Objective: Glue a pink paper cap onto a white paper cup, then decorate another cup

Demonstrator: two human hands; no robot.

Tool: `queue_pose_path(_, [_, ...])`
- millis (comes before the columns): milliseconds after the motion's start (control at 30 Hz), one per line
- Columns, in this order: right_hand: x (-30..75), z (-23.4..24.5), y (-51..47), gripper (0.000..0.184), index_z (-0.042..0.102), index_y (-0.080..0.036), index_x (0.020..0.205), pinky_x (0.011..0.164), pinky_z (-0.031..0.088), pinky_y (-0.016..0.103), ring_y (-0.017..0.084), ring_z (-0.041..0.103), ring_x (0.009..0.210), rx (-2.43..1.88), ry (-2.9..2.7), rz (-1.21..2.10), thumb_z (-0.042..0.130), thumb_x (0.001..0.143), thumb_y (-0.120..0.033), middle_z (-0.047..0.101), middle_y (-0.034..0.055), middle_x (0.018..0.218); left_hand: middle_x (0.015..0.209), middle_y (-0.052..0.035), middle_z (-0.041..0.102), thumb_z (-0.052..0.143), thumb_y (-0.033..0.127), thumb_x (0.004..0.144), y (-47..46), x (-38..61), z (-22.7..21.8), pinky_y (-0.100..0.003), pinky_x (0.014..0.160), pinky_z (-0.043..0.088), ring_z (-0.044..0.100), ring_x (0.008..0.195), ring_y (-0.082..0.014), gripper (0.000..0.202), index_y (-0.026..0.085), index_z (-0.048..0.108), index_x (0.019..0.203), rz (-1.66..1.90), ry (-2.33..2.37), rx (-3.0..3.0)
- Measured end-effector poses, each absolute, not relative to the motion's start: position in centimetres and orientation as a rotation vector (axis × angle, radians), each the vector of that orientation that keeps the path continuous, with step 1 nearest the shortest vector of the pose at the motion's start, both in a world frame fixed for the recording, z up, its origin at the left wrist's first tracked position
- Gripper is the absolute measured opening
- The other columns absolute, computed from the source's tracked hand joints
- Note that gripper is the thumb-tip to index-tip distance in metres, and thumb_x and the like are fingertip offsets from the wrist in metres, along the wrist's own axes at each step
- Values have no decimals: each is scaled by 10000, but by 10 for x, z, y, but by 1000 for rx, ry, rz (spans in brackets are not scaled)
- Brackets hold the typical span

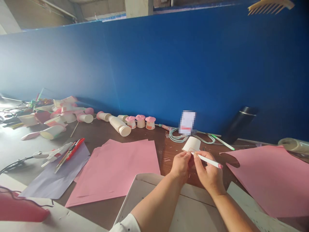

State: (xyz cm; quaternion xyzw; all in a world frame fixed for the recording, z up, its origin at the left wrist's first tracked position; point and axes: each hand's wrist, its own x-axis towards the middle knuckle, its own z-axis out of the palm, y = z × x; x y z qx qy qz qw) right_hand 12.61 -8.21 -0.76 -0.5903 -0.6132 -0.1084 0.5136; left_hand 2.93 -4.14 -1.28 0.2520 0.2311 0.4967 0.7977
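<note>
My right hand (211,175) is closed around a white marker pen (207,159) with a pink end. The pen's tip points left, towards the fingertips of my left hand (180,166). Those left fingers are pinched together just in front of a white paper cup (193,143), which stands upside down on the brown table. A small pale piece with a pinkish outline (191,149) shows at the left fingertips, against the cup's lower edge. What it is and how firmly the left fingers grip it is too small to tell.
Pink sheets (120,164) lie left, another pink sheet (277,180) right. Scissors (54,153) and a red cutter (74,149) rest on pale paper. Behind are stacked cups (118,125), pink-topped cups (140,121), a coiled cable (175,137), a green-capped pen (223,142) and a dark bottle (238,125).
</note>
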Motion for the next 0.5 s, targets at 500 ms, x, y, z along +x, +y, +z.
queue_pose_path(500, [126, -10, -79, 374, 676, -194, 942, 622, 550, 289, 206, 720, 705, -1449, -1445, -314, 519, 977, -532, 765, 97, 864, 702, -69, 652, 909, 567, 541, -43, 29, -12, -344, 797, 502, 681, 811, -241, 535, 131, 704, 772, 1066, 506, 576])
